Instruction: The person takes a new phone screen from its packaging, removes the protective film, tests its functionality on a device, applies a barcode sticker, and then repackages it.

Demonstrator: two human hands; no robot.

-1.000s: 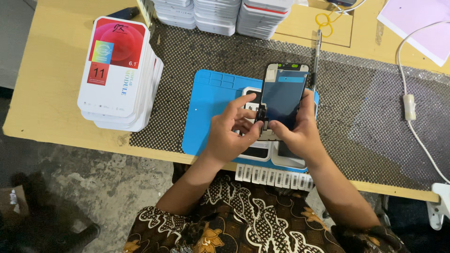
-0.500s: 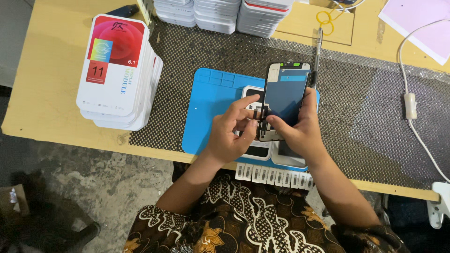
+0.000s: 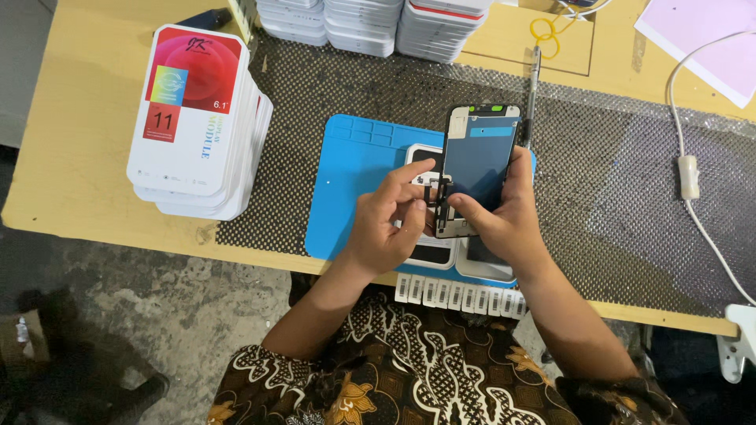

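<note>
Phone display panel in my grip over the blue work mat.

My right hand clasps the display panel upright; my left hand pinches its flex cable above the blue mat. Left of my grip lies a stack of white boxes with a red label; beyond it, more white box stacks.

Both forearms bare; left hand and right hand without gloves or rings. Garment: dark batik cloth, cream and ochre floral scrollwork, short sleeves.
</note>
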